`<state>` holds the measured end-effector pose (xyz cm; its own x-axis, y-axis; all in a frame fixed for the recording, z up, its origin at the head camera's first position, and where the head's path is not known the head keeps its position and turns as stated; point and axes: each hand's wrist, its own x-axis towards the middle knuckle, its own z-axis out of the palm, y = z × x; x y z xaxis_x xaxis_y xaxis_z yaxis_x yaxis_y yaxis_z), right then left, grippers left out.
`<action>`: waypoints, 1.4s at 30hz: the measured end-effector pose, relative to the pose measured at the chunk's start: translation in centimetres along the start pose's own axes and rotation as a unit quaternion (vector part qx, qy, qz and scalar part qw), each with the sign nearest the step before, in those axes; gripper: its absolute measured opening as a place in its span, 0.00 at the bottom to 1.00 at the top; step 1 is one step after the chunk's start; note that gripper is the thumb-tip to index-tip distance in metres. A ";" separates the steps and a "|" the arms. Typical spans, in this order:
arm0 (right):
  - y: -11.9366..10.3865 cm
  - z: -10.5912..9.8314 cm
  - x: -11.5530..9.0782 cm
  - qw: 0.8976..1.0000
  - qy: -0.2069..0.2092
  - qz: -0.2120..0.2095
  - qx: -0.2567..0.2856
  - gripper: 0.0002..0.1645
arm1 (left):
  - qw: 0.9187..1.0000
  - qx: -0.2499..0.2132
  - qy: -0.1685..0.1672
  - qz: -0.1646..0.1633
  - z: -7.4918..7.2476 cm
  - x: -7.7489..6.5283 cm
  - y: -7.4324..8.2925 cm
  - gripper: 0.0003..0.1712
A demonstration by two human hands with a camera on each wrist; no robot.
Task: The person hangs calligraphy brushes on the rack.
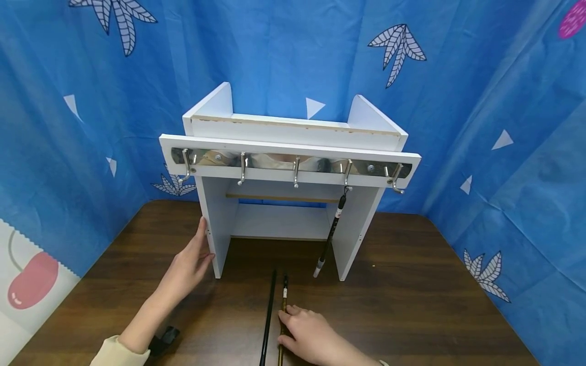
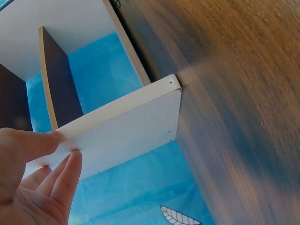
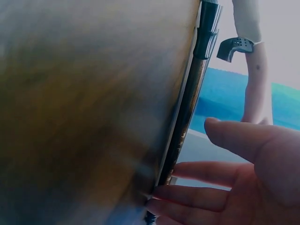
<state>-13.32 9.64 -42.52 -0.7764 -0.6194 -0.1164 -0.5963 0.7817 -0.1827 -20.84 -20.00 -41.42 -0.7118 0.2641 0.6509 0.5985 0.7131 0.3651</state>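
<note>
A white wooden shelf unit (image 1: 293, 142) stands on the table, its front rail bearing a metal strip with several hooks. My left hand (image 1: 187, 269) touches its left side panel (image 2: 126, 126), the thumb at the front edge and fingertips against the outer face. From a hook on the right hangs a dark paintbrush (image 1: 331, 231) with a pale tip. Two long brushes lie on the table: a black one (image 1: 268, 317) and a brown-handled one (image 1: 281, 351). Beside the brown one, my right hand (image 1: 316, 335) touches its handle with extended fingertips; the thumb looks apart from it in the right wrist view.
The dark wood table (image 1: 412, 305) extends around the unit. Behind and beside it hang blue patterned curtains (image 1: 293, 51). A black device (image 1: 165, 340) is by the left wrist.
</note>
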 end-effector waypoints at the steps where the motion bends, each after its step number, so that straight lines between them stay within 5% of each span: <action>1: 0.0 0.0 0.0 1.000 0.010 0.000 -0.010 0.29 | 1.000 0.001 0.000 0.000 0.0 0.0 0.0 0.63; 12: 1.0 -0.1 -0.6 0.993 0.078 -0.005 -0.085 0.15 | 1.000 0.000 -0.007 -0.010 -0.1 0.0 0.1 0.63; 25: 2.0 0.3 -0.7 0.992 0.108 0.000 -0.057 0.23 | 1.000 0.005 0.000 0.004 -0.1 0.0 0.1 0.63; 42: 2.7 -0.2 -0.4 0.998 0.054 0.024 0.014 0.28 | 1.000 0.002 -0.002 -0.001 -0.1 0.0 0.1 0.63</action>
<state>-14.67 11.97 -42.74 -0.8225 -0.5684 -0.0199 -0.5528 0.8072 -0.2070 -20.75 -20.01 -41.26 -0.7143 0.2656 0.6474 0.5958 0.7161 0.3636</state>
